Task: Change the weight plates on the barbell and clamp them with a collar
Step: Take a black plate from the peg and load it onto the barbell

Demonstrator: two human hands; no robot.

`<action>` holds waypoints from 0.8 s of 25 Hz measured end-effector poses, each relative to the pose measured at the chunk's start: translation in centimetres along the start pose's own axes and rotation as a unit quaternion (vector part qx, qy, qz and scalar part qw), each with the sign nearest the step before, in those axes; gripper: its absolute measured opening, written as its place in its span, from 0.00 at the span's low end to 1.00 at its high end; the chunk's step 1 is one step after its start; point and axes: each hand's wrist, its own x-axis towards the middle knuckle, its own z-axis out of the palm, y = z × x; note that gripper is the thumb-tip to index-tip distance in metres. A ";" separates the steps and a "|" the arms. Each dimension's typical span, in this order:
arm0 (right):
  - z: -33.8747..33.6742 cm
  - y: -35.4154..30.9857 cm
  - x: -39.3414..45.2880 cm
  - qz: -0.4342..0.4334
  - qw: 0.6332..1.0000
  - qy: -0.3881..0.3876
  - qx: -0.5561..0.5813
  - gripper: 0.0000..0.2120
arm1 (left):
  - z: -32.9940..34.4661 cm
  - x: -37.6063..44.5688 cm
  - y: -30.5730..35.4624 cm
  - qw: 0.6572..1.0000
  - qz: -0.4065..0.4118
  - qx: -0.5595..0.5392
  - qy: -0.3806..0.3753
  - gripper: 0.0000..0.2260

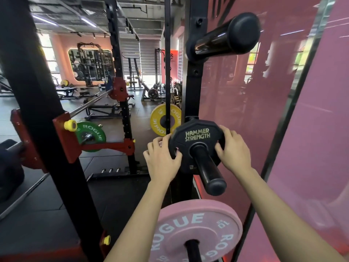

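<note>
A small black Hammer Strength plate sits on a black storage peg of the rack upright. My left hand grips the plate's left edge and my right hand grips its right edge, fingers curled round the rim. Below, a pink Rogue plate hangs on a lower peg. The barbell lies in the rack at left, with a green Rogue plate behind the red hook. No collar is visible.
An empty black peg juts out above. A yellow Rogue plate hangs behind the upright. A black rack post with red hooks stands at left. A pink glass wall closes the right side. Benches and racks fill the far room.
</note>
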 end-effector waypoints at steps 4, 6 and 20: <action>0.1 0.4 0.3 -0.007 1.000 0.004 0.001 0.20 | 0.1 0.3 -0.1 1.000 -0.001 0.015 0.014 0.19; -0.3 0.3 -0.1 0.000 1.000 0.011 0.007 0.19 | -0.2 -0.1 0.1 1.000 -0.008 0.014 0.015 0.18; -9.8 -1.8 -10.7 0.029 0.998 0.045 -0.030 0.21 | -9.2 -9.6 2.9 0.996 0.009 -0.086 -0.023 0.18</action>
